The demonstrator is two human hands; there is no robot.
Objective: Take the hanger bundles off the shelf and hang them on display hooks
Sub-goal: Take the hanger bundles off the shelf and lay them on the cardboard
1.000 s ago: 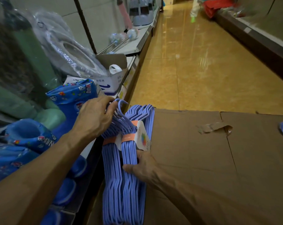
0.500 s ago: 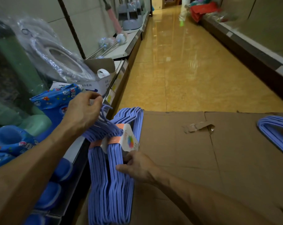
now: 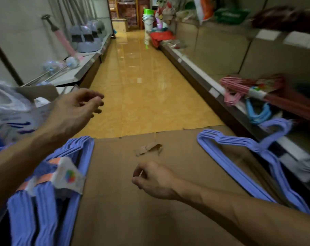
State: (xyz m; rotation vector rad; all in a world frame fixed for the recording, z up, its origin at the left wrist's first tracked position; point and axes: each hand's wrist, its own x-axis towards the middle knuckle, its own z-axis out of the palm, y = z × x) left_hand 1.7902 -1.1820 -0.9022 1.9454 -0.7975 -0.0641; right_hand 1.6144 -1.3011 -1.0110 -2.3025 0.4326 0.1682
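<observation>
A purple hanger bundle (image 3: 49, 201) with an orange band and white label lies at the lower left, beside the cardboard. My left hand (image 3: 74, 112) hovers above it, fingers apart, holding nothing. My right hand (image 3: 154, 180) is over the cardboard sheet (image 3: 150, 210), fingers loosely curled, with nothing in it. A second purple hanger bundle (image 3: 239, 157) leans against the right shelf (image 3: 200, 75). On that shelf lie a pink hanger bundle (image 3: 260, 93) and a light blue bundle (image 3: 257, 110).
A glossy yellow tiled aisle (image 3: 141, 82) runs ahead between the two shelves. The left shelf (image 3: 83, 68) holds mops, dustpans and a plastic-wrapped item. Red and green goods (image 3: 159, 36) sit on the floor at the far end.
Both hands have let go of the left purple bundle and lifted off it. My view has swung up and to the right, bringing the right shelf and its hanger bundles into sight.
</observation>
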